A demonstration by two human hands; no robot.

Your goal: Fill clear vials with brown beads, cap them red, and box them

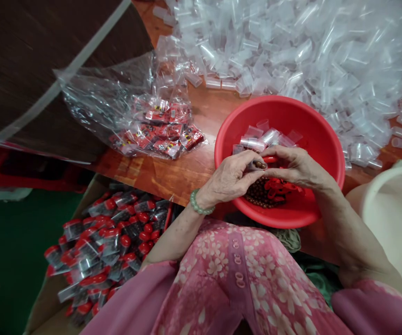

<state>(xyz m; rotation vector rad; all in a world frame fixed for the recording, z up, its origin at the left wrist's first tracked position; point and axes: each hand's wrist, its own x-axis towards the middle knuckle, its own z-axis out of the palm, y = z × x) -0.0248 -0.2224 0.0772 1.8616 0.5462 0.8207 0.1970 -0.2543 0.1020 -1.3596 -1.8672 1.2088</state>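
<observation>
Over a red plastic basin [331, 139], my left hand [230, 177] is closed around a clear plastic tube [251, 166] with brown beads [259, 164] showing at its end. My right hand [296, 167] meets it there, thumb and fingers curled at the tube's mouth around a red piece that looks like a cap [271, 159]. Part of that piece is hidden by the fingers. Below the hands, the basin holds strings of brown beads [262, 195], red pieces [284, 187] and several loose clear tubes [270, 136].
Clear tubes [284, 56] lie heaped across the back of the wooden table [201, 111]. A plastic bag [99, 100] with small red packets [166, 123] lies left. Lower left, a cardboard box [42, 304] holds red-capped tubes [112, 242]. A cream tub [371, 186] stands right.
</observation>
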